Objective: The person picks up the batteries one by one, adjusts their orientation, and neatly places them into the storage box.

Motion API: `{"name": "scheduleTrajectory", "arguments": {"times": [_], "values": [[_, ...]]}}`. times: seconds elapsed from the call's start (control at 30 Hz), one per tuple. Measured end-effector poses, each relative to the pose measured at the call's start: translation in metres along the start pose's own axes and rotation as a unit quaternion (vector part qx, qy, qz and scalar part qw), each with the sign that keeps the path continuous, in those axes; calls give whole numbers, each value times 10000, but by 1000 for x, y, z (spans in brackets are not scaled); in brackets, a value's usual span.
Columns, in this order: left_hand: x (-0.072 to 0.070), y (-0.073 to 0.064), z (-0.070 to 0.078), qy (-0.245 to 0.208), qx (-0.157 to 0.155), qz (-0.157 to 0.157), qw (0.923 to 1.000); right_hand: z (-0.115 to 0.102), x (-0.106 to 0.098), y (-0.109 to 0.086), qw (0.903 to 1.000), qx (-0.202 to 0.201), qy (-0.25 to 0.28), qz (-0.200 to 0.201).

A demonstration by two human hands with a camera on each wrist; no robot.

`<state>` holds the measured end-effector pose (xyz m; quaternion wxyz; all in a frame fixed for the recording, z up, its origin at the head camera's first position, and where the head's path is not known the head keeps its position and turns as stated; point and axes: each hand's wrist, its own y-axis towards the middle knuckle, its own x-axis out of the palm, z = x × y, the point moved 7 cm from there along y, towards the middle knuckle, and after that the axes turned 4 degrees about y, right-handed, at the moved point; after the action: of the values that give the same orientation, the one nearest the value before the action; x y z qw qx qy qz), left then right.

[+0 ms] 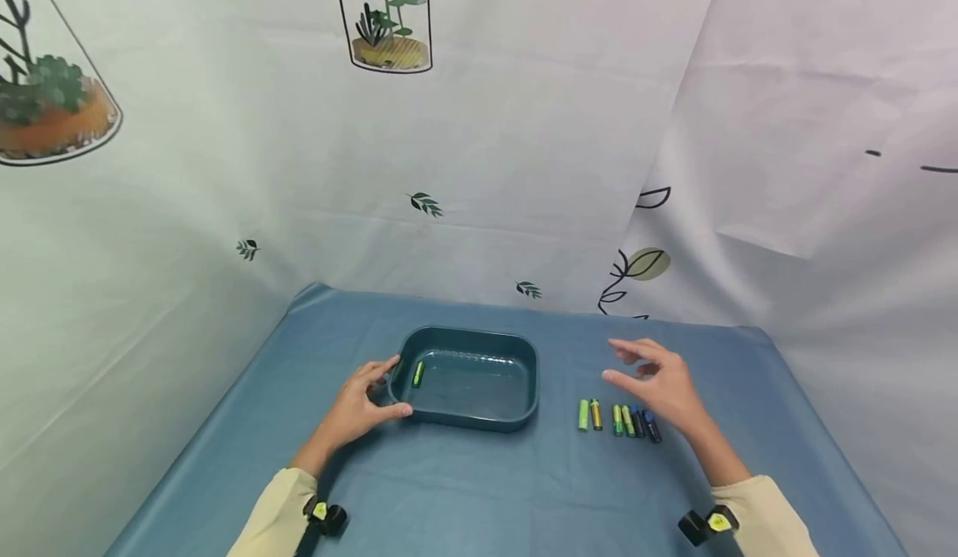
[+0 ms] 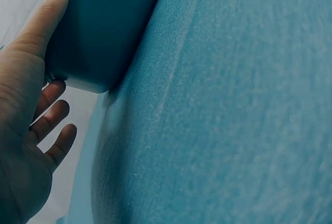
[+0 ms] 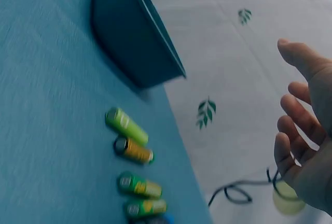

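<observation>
A dark teal rectangular dish (image 1: 475, 421) sits on the cloth, and one green battery (image 1: 418, 374) lies inside near its left end. My left hand (image 1: 359, 407) holds the dish by its left end, thumb along the near rim and fingertips at the far side; the left wrist view shows the thumb (image 2: 44, 19) against the dish wall. My right hand (image 1: 666, 382) is raised above a row of batteries, fingers loosely bent and apart from the thumb, with nothing between them. The row holds a plain light-green battery (image 1: 583, 415), a gold one (image 1: 595, 414), green-and-yellow ones (image 1: 617, 420) and dark blue ones (image 1: 652, 426).
A blue cloth (image 1: 479, 490) covers the table. Pale fabric walls (image 1: 524, 166) printed with plants enclose its back and sides. The battery row lies to the right of the dish, with a strip of cloth between them.
</observation>
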<state>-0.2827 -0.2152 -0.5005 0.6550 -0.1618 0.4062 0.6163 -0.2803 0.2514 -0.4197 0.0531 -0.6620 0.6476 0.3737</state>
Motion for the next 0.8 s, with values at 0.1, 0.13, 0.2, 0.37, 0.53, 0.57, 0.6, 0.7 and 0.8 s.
{"name": "scheduleTrajectory", "arguments": {"times": [0.1,0.13,0.2,0.37,0.53,0.57,0.6,0.7,0.8], "values": [[-1,-1,0,2,-16,9,10000,10,-7,-9,10000,-60,-33,56],[-1,-1,0,15,-21,8,10000,14,-10,-11,9999,-72,-56,68],[-2,-1,0,32,-29,-7,10000,21,-14,-16,9999,-69,-77,71],[-1,-1,-1,7,-96,-42,9999,39,-21,-26,9998,96,-188,-34],[-1,-1,-1,-10,-166,-84,9998,55,-24,-35,9990,294,-310,-147],[0,-1,-1,1,-169,-100,9998,57,-24,-37,9987,343,-334,-176],[0,-1,-1,0,-169,-112,9998,60,-25,-39,9984,387,-349,-204],[0,-1,0,1,-184,-136,9997,68,-24,-45,9977,521,-346,-264],[1,-1,0,-21,-231,-151,9996,76,-24,-51,9978,544,-286,-253]]}}
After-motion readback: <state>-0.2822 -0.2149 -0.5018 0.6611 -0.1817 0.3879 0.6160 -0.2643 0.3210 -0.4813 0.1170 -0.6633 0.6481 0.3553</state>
